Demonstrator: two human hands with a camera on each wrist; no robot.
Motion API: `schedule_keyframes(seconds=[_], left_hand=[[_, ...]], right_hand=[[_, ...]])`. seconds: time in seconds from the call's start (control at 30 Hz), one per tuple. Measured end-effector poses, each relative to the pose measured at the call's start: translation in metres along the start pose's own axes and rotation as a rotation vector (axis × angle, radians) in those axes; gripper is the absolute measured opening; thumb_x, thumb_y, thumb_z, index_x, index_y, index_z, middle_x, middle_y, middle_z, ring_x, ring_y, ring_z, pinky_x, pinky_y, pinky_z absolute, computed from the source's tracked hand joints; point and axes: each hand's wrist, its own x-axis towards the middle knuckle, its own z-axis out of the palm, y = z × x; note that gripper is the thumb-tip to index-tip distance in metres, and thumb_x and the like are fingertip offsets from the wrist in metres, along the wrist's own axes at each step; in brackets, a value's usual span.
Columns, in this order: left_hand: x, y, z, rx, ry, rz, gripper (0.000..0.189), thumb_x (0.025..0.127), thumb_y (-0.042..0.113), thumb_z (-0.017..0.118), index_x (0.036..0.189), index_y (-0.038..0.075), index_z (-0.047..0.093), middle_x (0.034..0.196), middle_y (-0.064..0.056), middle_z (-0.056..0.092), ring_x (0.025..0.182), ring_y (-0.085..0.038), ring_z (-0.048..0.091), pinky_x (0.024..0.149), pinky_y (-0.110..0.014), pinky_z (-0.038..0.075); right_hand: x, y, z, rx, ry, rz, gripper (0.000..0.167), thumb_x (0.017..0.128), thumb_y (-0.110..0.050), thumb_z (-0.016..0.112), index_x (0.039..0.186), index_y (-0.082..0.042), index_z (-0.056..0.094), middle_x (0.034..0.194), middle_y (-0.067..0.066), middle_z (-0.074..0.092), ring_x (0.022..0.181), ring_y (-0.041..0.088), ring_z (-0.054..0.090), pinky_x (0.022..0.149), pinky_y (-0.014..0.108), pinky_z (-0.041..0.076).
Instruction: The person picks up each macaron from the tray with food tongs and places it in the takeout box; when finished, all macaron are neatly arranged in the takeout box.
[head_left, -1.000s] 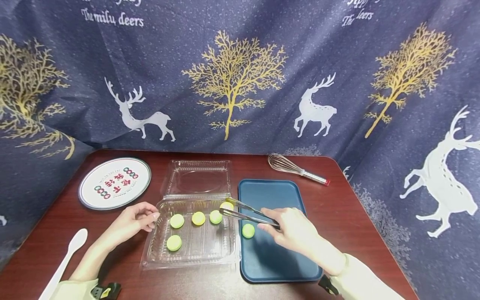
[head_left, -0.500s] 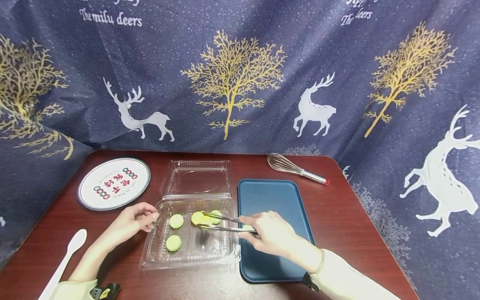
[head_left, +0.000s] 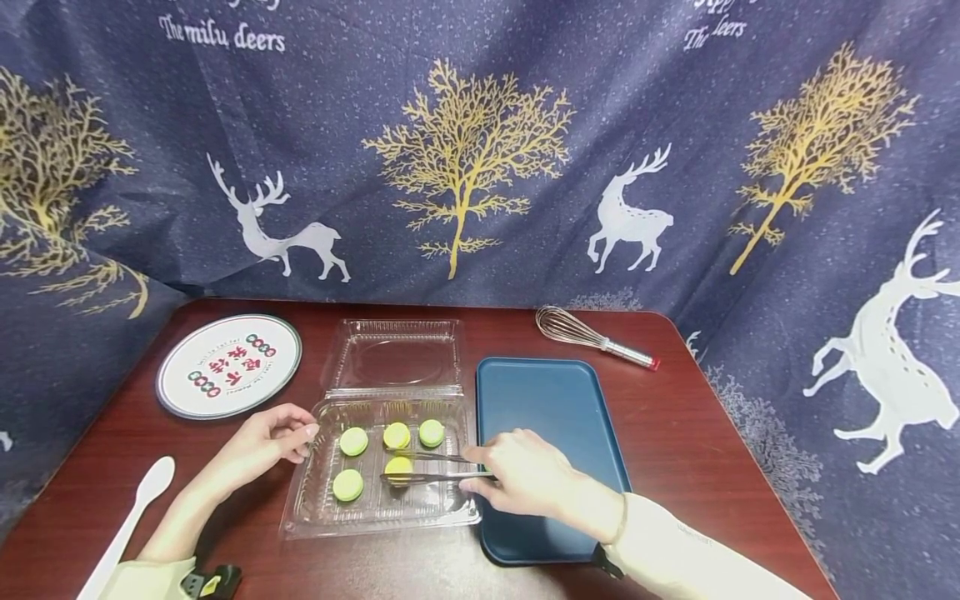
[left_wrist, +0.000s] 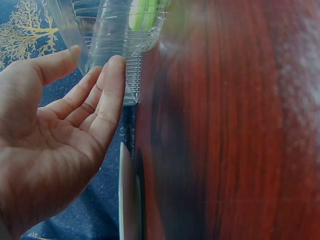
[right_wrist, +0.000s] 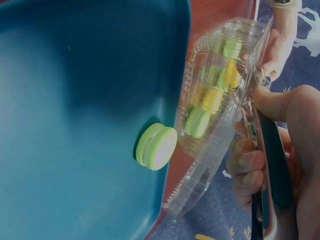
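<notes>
My right hand (head_left: 521, 473) grips metal tongs (head_left: 442, 477) with dark green handle pads, seen closely in the right wrist view. The tong arms reach into a clear plastic container (head_left: 375, 514), one on either side of a yellow macaron (head_left: 398, 469). Another yellow macaron (head_left: 397, 436) lies just behind it. Three green macarons, including one at back right (head_left: 431, 433), share the container. My left hand (head_left: 262, 446) is at the container's left rim, fingers fairly straight and thumb apart; whether it touches the plastic is unclear. On the blue tray (right_wrist: 90, 175) sits one green macaron (right_wrist: 157, 146).
The container's lid (head_left: 397, 362) lies folded back behind it. An oval plate (head_left: 228, 367) stands back left, and a white spoon (head_left: 138, 508) lies front left. A whisk (head_left: 592, 337) is behind the blue tray. A patterned cloth (head_left: 480, 150) hangs beyond the table.
The right hand has carried the yellow macaron in the tongs left and toward the front, to the container's front middle. The tong arms now stand wider around it. The left hand is unmoved.
</notes>
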Motion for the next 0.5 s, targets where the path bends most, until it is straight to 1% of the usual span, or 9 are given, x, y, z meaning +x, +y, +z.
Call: schedule_keyframes(seconds=[0.13, 0.2, 0.37, 0.5], left_hand=[[0.0003, -0.0007, -0.0002, 0.002, 0.003, -0.001, 0.026, 0.098, 0.016, 0.065, 0.109, -0.007, 0.060, 0.086, -0.013, 0.066, 0.073, -0.019, 0.067, 0.065, -0.033, 0.060], [0.0003, -0.0013, -0.0002, 0.001, 0.004, -0.001, 0.026, 0.098, 0.015, 0.065, 0.109, -0.007, 0.060, 0.086, -0.013, 0.066, 0.073, -0.019, 0.067, 0.065, -0.033, 0.060], [0.0003, -0.0021, 0.0003, 0.000, 0.004, -0.002, 0.025, 0.098, 0.015, 0.065, 0.109, -0.007, 0.060, 0.086, -0.013, 0.066, 0.073, -0.018, 0.067, 0.065, -0.033, 0.060], [0.0008, -0.0013, 0.0003, 0.003, 0.006, -0.009, 0.026, 0.097, 0.016, 0.065, 0.109, -0.006, 0.060, 0.086, -0.013, 0.067, 0.073, -0.019, 0.067, 0.066, -0.033, 0.060]], right_hand=[[0.0036, -0.0017, 0.0026, 0.006, -0.007, -0.020, 0.028, 0.095, -0.041, 0.067, 0.113, -0.020, 0.073, 0.069, -0.013, 0.063, 0.053, -0.003, 0.046, 0.054, 0.025, 0.050], [0.0056, -0.0028, 0.0037, -0.001, -0.007, -0.038, 0.026, 0.095, -0.041, 0.067, 0.108, -0.019, 0.074, 0.071, -0.012, 0.064, 0.054, -0.003, 0.049, 0.054, 0.027, 0.051], [0.0095, -0.0054, 0.0056, -0.032, -0.026, -0.066, 0.020, 0.095, -0.040, 0.067, 0.093, -0.020, 0.069, 0.064, -0.013, 0.059, 0.053, 0.000, 0.052, 0.051, 0.028, 0.050], [0.0105, -0.0061, 0.0063, -0.043, -0.032, -0.066, 0.020, 0.095, -0.040, 0.067, 0.092, -0.021, 0.068, 0.062, -0.014, 0.056, 0.052, -0.001, 0.049, 0.049, 0.026, 0.047]])
